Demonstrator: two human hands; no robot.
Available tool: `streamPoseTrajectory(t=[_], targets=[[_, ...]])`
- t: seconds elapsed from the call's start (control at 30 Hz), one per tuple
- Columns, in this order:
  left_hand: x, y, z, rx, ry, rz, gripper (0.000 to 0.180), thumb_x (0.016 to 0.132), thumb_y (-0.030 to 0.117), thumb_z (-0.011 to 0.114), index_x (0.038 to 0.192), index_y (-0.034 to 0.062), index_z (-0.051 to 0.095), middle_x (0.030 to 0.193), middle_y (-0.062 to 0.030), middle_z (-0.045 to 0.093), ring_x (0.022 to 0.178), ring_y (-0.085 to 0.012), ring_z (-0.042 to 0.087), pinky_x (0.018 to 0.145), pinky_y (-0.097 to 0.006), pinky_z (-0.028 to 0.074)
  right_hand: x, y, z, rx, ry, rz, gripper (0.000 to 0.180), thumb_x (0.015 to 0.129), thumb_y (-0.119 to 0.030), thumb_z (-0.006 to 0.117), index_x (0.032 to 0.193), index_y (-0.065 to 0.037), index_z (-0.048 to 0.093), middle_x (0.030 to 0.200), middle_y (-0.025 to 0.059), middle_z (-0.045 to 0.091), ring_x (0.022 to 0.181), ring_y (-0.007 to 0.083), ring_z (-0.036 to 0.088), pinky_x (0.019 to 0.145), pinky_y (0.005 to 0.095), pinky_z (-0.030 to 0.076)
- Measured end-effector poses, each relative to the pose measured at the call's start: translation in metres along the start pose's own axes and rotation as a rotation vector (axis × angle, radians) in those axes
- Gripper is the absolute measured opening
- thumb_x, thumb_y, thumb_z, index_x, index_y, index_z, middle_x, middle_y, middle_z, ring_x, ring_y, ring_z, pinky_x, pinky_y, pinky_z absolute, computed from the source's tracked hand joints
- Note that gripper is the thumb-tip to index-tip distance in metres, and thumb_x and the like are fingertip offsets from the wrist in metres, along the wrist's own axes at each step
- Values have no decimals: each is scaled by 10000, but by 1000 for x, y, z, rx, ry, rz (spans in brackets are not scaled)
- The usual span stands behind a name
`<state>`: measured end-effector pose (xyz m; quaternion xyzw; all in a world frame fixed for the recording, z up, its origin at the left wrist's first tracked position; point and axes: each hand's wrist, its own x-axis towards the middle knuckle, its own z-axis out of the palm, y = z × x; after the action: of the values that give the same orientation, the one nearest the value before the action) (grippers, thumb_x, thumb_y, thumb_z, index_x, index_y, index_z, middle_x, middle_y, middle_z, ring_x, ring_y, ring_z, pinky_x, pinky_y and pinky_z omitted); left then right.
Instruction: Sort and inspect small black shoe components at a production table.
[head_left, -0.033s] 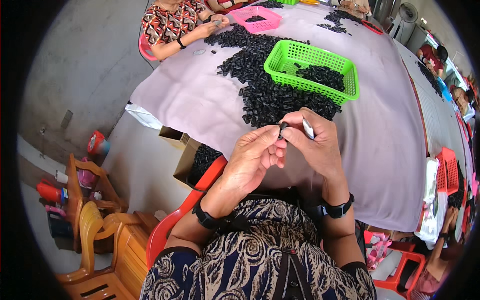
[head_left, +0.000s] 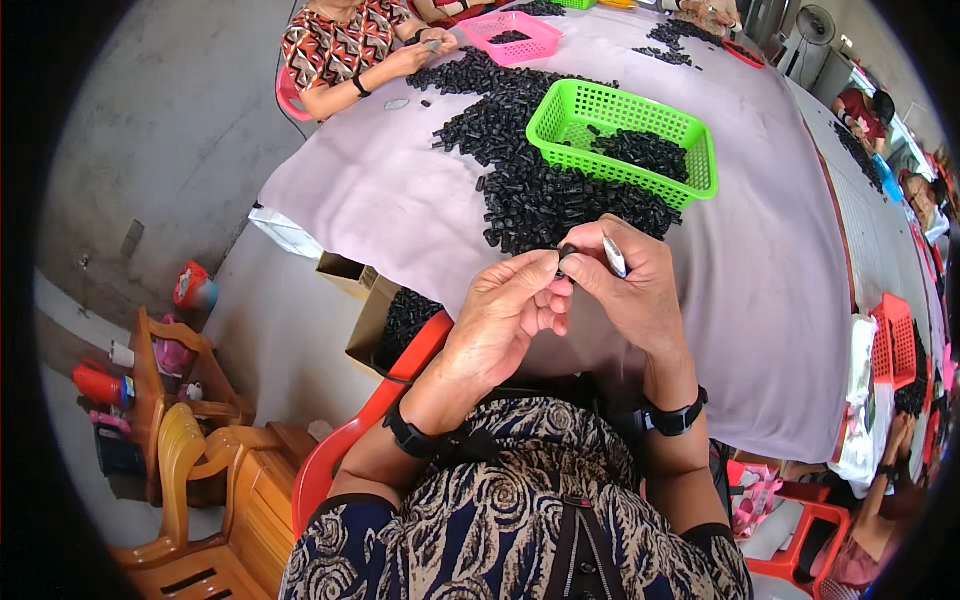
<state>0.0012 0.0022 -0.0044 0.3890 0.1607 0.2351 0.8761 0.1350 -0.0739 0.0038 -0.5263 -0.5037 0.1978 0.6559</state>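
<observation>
Fingers of the left hand (head_left: 505, 320) and right hand (head_left: 625, 290) pinch one small black piece (head_left: 566, 253) together above the table edge; the right also grips a silver blade (head_left: 614, 257). Behind lie a black pile (head_left: 540, 190), a green basket (head_left: 560, 125) and, below left, a brown carton (head_left: 365, 320).

green basket (head_left: 560, 130), pink basket (head_left: 545, 45), black parts (head_left: 530, 195), lilac tablecloth (head_left: 380, 190)

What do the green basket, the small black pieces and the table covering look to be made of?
Green basket: moulded plastic, judging by its glossy, uniform lattice walls. Small black pieces: likely plastic or rubber, dark and matte; too small to tell which. Table covering: pale lilac cloth or soft sheet, draping over the edge with gentle folds.
</observation>
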Motion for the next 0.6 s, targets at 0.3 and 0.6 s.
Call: streamPoseTrajectory(t=[0.3,0.6], targets=[[14,-3,-15,52,90,11,225,914,234,488,974,34,572,775,24,538,721,-88,525,611,-258,466,12,10,-40,-177,229,13,27,769,-19,626,773,-15,600,626,-55,511,571,21,422,507,185,357],[22,-6,-30,-62,103,8,214,913,236,493,973,41,557,762,30,531,705,-83,517,630,-245,462,80,33,-103,-749,439,-48,219,736,-178,671,855,1,628,670,105,617,627,176,596,578,300,454]])
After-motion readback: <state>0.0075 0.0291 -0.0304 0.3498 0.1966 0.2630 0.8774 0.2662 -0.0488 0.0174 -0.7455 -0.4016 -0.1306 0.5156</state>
